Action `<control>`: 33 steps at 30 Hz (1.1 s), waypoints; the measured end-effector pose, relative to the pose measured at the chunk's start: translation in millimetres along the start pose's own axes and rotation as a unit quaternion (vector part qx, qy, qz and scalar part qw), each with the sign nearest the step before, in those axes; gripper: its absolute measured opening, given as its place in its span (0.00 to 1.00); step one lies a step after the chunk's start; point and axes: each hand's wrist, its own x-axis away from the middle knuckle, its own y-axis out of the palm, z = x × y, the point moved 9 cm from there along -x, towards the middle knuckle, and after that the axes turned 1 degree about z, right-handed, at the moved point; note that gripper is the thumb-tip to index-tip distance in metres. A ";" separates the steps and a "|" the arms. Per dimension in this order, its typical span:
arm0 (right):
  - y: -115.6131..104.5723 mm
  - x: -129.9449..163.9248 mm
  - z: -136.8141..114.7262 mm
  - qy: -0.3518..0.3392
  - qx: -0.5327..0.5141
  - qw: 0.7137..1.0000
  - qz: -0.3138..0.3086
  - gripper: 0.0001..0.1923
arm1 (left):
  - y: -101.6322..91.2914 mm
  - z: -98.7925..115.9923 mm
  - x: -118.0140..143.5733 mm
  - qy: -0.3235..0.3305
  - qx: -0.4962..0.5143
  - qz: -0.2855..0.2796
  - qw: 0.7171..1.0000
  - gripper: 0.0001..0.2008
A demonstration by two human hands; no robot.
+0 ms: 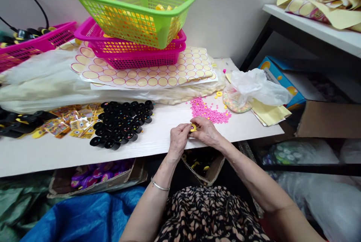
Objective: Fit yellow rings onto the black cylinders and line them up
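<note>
My left hand (178, 139) and my right hand (207, 131) meet at the front edge of the white table (158, 142). Together they pinch a small yellow ring-shaped part (193, 127) between the fingertips. Just beyond my right hand lies a pile of small pink beads (207, 110). To the left of my hands stands a cluster of several black cylindrical caps (122, 123), some lying on their sides.
A green basket (132, 8) sits on a pink basket (135, 52) atop sticker sheets (146, 72). Colourful stickers (73, 121) lie left, a clear plastic bag (254, 87) right. Another pink basket (31, 44) stands far left. Cardboard boxes (101, 178) sit under the table.
</note>
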 end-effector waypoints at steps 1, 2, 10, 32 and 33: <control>0.2 0.3 5.6 0.022 -0.060 0.998 -0.001 0.17 | -0.8 0.9 0.2 0.003 -0.009 0.003 1.000 0.14; 0.8 0.5 11.2 0.043 -0.115 0.992 0.000 0.17 | -1.4 1.8 0.5 0.005 -0.018 0.004 1.000 0.14; 19.5 4.5 47.7 0.185 -0.305 0.934 0.036 0.12 | -1.0 4.2 2.3 0.002 -0.043 0.007 0.999 0.13; 33.4 17.4 49.0 0.232 -0.457 0.859 0.017 0.15 | 0.7 -3.9 -0.2 -0.076 0.048 -0.004 0.996 0.15; 33.6 16.4 46.6 0.227 -0.460 0.859 -0.005 0.15 | 0.8 -2.9 -0.7 -0.077 0.053 -0.006 0.996 0.14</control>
